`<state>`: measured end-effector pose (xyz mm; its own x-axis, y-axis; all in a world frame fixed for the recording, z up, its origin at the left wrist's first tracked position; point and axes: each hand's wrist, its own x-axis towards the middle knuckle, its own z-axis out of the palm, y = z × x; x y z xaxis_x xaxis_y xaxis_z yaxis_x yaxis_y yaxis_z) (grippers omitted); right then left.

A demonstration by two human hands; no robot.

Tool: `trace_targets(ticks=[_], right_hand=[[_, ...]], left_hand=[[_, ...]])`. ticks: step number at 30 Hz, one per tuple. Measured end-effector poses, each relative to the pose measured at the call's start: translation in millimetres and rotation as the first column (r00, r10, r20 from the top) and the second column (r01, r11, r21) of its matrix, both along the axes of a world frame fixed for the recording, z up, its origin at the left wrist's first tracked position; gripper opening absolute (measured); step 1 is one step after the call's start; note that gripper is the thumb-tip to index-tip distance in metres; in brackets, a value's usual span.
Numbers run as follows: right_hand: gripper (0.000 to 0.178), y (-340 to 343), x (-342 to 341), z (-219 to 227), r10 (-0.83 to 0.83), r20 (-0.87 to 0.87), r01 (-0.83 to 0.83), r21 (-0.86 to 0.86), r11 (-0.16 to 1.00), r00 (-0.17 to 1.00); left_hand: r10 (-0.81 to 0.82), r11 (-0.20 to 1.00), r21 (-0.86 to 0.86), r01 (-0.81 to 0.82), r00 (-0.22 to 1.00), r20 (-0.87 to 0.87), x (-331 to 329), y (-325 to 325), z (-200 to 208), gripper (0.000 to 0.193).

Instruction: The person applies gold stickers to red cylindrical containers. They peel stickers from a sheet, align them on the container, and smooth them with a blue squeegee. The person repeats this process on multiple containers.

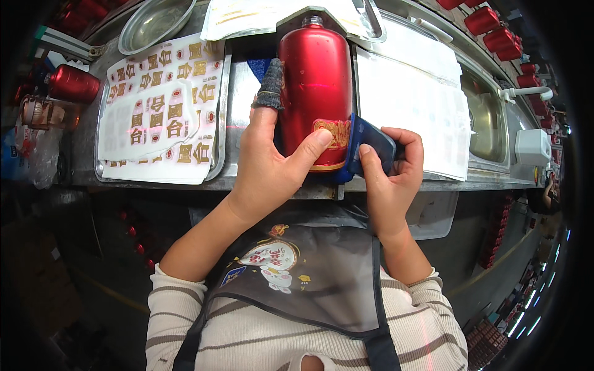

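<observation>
A glossy red bottle [314,80] lies on its side in front of me, its neck pointing away. A gold-patterned band [334,133] runs along its near end. My left hand [267,145] grips the bottle from the left, its thumb pressing on the band; a grey knitted cover [271,85] wraps one finger. In my right hand [393,170] is a dark blue flat scraper [377,145], pinched between thumb and fingers. Its edge rests against the bottle's right side beside the band. What lies under the bottle is mostly hidden.
On the left, a metal tray [216,170] holds sheets of gold decals [154,117]. A metal bowl [154,28] stands behind it. White paper sheets [411,105] lie at right, before a sink [486,117] with a white tap [526,93]. More red bottles [74,83] stand around.
</observation>
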<state>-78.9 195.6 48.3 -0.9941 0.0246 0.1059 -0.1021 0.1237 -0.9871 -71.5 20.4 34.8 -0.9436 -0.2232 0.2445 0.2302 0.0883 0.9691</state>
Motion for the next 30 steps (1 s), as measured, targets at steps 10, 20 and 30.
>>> trace_targets(ticks=[10, 20, 30], right_hand=[[0.026, -9.9, 10.1, 0.2, 0.040, -0.325, 0.046, 0.253, 0.966, 0.945], [0.043, -15.9, 8.2, 19.6, 0.264, -0.549, -0.031, 0.397, 0.917, 0.793], [0.048, -17.1, 2.9, 36.4, 0.494, -0.604, -0.030, 0.613, 0.789, 0.625]], left_hand=[[-0.050, 0.999, 0.004, 0.050, 0.998, 0.027, 2.5, -3.3, 6.2, 0.052], [-0.281, 0.943, 0.228, 0.241, 0.946, 0.163, 6.2, -31.1, 8.3, 0.069], [-0.320, 0.880, 0.427, 0.211, 0.925, 0.203, 9.3, -42.0, 14.0, 0.066]])
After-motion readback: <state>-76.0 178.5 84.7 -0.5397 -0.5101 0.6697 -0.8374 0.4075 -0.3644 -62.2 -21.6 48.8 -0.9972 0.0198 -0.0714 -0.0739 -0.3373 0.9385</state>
